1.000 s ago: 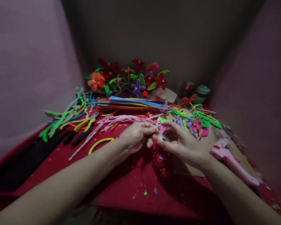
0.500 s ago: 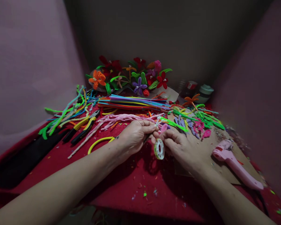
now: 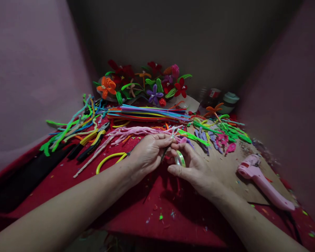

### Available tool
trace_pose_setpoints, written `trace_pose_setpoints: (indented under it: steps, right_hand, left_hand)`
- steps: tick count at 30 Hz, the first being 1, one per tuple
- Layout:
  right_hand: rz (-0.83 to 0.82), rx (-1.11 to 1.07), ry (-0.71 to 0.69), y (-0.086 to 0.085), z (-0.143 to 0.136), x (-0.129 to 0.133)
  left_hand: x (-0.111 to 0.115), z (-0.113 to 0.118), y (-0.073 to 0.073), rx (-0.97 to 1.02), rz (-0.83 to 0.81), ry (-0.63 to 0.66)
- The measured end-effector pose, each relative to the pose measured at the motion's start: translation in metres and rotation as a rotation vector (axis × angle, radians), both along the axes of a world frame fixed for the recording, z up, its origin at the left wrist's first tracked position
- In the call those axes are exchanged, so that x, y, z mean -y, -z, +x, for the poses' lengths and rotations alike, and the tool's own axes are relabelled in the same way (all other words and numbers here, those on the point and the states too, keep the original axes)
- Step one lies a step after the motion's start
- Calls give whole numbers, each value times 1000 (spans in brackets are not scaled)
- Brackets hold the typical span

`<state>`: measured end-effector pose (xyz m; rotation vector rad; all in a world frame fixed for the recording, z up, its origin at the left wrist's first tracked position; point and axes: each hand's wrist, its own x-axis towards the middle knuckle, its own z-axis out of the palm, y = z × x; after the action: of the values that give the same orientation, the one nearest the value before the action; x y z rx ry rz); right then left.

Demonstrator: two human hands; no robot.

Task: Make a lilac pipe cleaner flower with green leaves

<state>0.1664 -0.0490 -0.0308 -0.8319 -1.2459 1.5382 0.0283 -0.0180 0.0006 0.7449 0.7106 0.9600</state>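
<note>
My left hand point(image 3: 148, 154) is closed in a pinch round a thin dark stem point(image 3: 163, 154). White stamens point(image 3: 174, 130) fan out above its fingertips at the stem's upper end. My right hand point(image 3: 196, 169) is close beside it, its fingers curled round a small roll of green tape point(image 3: 183, 159) with a pale core. The roll is tilted, its edge partly towards me, below the stamens. Whether tape runs from the roll to the stem is too small to tell. Pink pipe cleaners point(image 3: 136, 131) lie just behind both hands.
Pliers point(image 3: 94, 140) and a yellow-handled tool point(image 3: 105, 161) lie left. Behind are a pipe cleaner bundle point(image 3: 149, 113) and finished flowers point(image 3: 154, 94). A pink glue gun point(image 3: 265, 183) rests on cardboard point(image 3: 225, 175) at right. Red cloth point(image 3: 136, 217) covers the table.
The tape roll has turned and risen slightly, from hanging below the fingers to sitting within my right hand's curled fingers. My left hand keeps its pinch. The view has shifted slightly.
</note>
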Motion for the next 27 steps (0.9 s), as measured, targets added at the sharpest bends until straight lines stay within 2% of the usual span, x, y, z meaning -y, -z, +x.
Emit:
trace_pose_setpoints:
  steps: [4,7,12,22,24,27]
  right_hand:
    - [-68,-67,-22,-1,1,2]
    - [-116,-40,-44,0,3,1]
    - [-131,25,-8,2,5,1]
    - [-234,147,-31,-14,21,-7]
    - [-230,190,5,-14,26,-8]
    - [-127,229,83,-13,29,-8]
  left_hand:
    - [2,0,-1,4,-16,21]
    - [2,1,0,-15,20,64]
    - [1,4,0,-26,45,9]
    - [-1,2,4,-105,85,38]
    - [-2,1,3,-137,75,18]
    - [-4,1,4,-191,55,-17]
